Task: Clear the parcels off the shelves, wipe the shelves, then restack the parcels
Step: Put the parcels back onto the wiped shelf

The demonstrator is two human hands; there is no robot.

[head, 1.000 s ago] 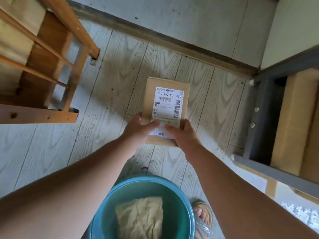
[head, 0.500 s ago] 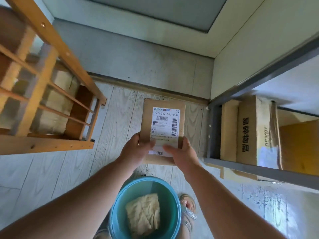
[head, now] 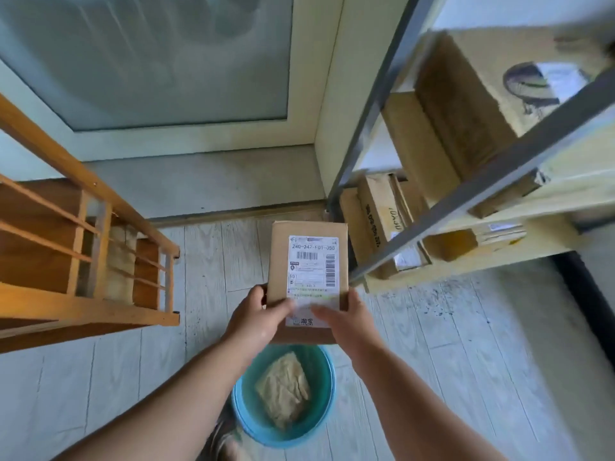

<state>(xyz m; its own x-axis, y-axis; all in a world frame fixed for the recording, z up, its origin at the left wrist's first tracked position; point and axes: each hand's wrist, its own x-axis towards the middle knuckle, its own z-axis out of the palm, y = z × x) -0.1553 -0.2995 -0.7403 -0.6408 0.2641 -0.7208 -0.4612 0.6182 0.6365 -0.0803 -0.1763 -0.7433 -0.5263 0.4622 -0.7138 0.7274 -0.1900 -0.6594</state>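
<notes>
- Squarely in the middle of the view, a brown cardboard parcel (head: 307,261) with a white shipping label is held in the air between both hands, its long side running away from the person.
- Its near end is the gripped end: the left hand (head: 258,317) clasps the near left edge, thumb laid across the top over the lower part of the label, the other fingers hidden under the box.
- Opposite it, the right hand (head: 349,322) clasps the near right edge in the same way, thumb on top and pointing inward, so the two thumbs nearly meet on the label; both are blurred.
- The far end of the parcel is free of the fingers and lies just beside the lower corner of the grey metal shelving unit (head: 472,194) on the right.
- On that unit's pale boards stand more cardboard boxes (head: 442,128), some upright and packed close together, on at least two levels.
- Below the hands, on the floor, sits a teal plastic basin (head: 324,414) with a folded beige cloth (head: 283,389) in it.
- The floor is pale wood-grain planking (head: 449,344), speckled with dark grit near the shelving.
- To the left stands a wooden rack (head: 86,261) with thin rails.
- Beyond, a frosted glass pane (head: 149,54) sits in a cream frame above a grey sill.
</notes>
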